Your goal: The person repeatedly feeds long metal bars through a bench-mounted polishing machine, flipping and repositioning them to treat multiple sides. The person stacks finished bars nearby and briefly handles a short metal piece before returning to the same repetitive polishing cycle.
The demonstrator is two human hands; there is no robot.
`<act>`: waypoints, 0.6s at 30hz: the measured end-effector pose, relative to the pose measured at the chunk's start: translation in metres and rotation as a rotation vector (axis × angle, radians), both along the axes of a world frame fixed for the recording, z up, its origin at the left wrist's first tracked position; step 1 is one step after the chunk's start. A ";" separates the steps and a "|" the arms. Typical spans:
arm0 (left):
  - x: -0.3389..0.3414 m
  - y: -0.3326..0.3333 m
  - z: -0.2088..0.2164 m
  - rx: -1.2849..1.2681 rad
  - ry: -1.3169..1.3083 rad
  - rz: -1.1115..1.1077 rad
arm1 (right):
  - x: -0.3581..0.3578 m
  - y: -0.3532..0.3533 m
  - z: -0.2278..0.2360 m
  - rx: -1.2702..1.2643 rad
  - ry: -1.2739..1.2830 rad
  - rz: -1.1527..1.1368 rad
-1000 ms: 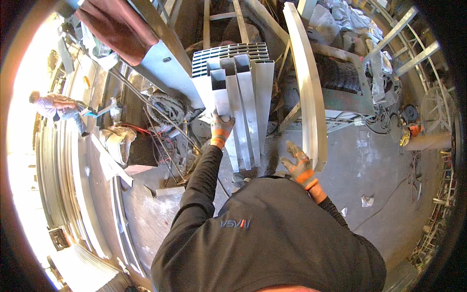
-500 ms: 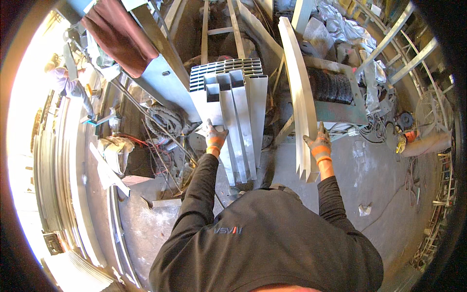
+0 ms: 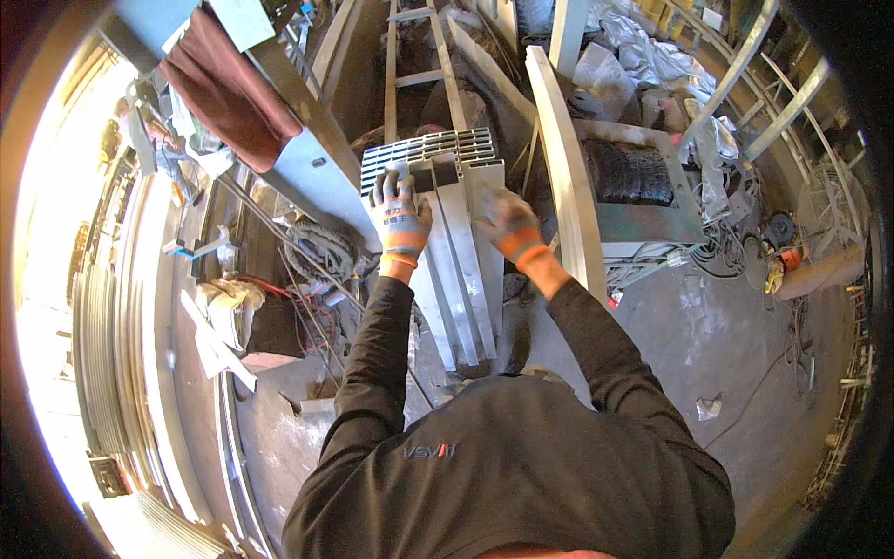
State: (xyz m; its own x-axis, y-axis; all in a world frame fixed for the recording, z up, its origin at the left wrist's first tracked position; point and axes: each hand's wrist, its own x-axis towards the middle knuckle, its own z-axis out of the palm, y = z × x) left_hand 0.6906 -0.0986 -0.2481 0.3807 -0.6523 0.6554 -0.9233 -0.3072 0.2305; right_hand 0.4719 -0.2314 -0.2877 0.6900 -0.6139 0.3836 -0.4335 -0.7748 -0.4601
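A stack of rectangular metal tubes [image 3: 452, 228] stands in front of me, its open ends facing up and away. My left hand [image 3: 402, 222], in a grey and orange work glove, rests on the stack's left side. Its fingers are stretched out and a little apart over the tube ends. Beside the stack's right side is my right hand [image 3: 510, 228], gloved alike and smeared by motion; whether it touches a tube I cannot tell. Long pale metal profiles [image 3: 568, 177] lean upright to the right of that hand, apart from it.
A green-framed machine part with black bristles [image 3: 633, 172] stands at the right. A brown cloth [image 3: 228, 84] hangs over a panel at the left, above coiled hoses [image 3: 321, 247]. Long metal lengths [image 3: 154, 373] lie along the far left. A ladder-like frame [image 3: 424, 79] extends behind the stack.
My right hand has let go of the pale profiles and moved left to the stack. My left hand has slid up to the tube ends. The profiles now stand without my hand on them.
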 end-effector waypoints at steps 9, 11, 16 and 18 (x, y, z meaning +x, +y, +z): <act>0.027 0.015 -0.007 0.282 -0.034 -0.138 | 0.082 -0.035 -0.004 0.137 0.341 0.015; 0.034 0.023 -0.005 0.225 -0.039 -0.216 | 0.063 -0.024 -0.010 0.153 0.097 0.075; 0.041 0.031 -0.001 0.491 -0.104 -0.155 | 0.005 0.014 0.002 0.086 -0.293 0.318; 0.044 0.028 0.000 0.439 -0.054 -0.203 | -0.004 0.029 0.016 0.038 -0.288 0.336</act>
